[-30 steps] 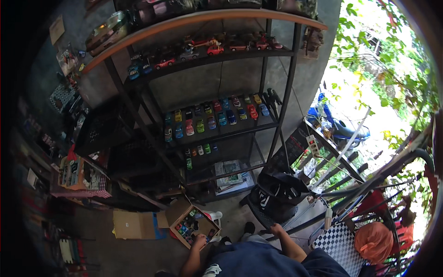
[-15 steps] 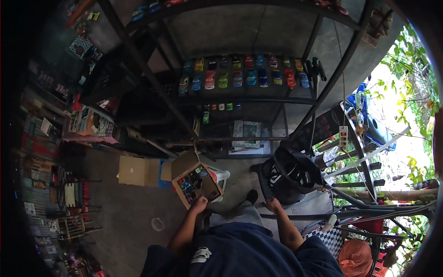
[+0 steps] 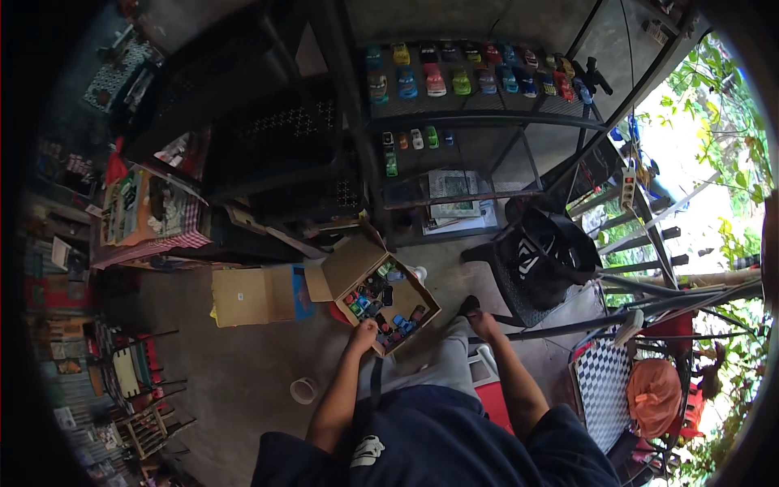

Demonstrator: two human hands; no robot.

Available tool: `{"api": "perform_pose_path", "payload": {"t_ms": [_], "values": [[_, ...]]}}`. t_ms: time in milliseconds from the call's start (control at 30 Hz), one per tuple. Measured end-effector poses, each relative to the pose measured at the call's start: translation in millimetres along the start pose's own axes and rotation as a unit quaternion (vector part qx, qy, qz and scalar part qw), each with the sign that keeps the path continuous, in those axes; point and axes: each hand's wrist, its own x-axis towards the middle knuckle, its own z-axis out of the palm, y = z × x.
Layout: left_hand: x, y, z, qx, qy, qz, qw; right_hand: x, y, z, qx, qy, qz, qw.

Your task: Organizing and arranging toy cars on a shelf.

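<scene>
An open cardboard box (image 3: 415,319) holds several small toy cars (image 3: 401,325) in mixed colours. At its near left edge is my left hand (image 3: 364,334), with its fingers curled closed. The hand hides whatever is in its fingers. My right hand (image 3: 487,326) hovers right of the box, near my leg and shoe. Its fingers also look curled, and I cannot make out anything in them.
Rows of toy cars (image 3: 460,79) stand on a black metal shelf ahead. A black bag (image 3: 560,243) rests on a dark stool to the right. Another flat cardboard box (image 3: 251,295) lies on the left. A clear round container (image 3: 303,391) sits on the floor.
My view has turned, so the shelf and box sit further right in the picture. My left hand has shifted along the box's near edge. More of the box's inside shows.
</scene>
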Motion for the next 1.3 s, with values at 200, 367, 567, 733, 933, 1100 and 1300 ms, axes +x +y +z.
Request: {"api": "perform_pose_path", "payload": {"t_ms": [200, 367, 567, 733, 933, 1100, 1300], "values": [[31, -11, -29, 0.071, -0.058, 0.025, 0.995, -11, -74, 85, 0.149, 0.015, -0.01, 0.989], [50, 15, -28, 0.108, -0.108, 0.048, 0.987, 35, -73, 130, 0.094, 0.087, -0.099, 0.987], [85, 34, -23, 0.186, -0.066, 0.108, 0.974, 99, -119, 142, -0.128, 0.016, -0.19, 0.973], [105, 36, -29, 0.287, -0.006, 0.097, 0.953, 151, -159, 153, -0.244, -0.034, -0.195, 0.949], [105, 58, -12, 0.329, -0.046, 0.023, 0.943, 201, -131, 161, -0.252, -0.055, -0.151, 0.954], [111, 30, -21, 0.275, -0.038, 0.037, 0.96, 191, -126, 181, -0.283, -0.073, -0.182, 0.939], [108, 20, -20, 0.296, -0.041, 0.048, 0.953, 171, -100, 194, -0.158, -0.061, -0.14, 0.976]]}}
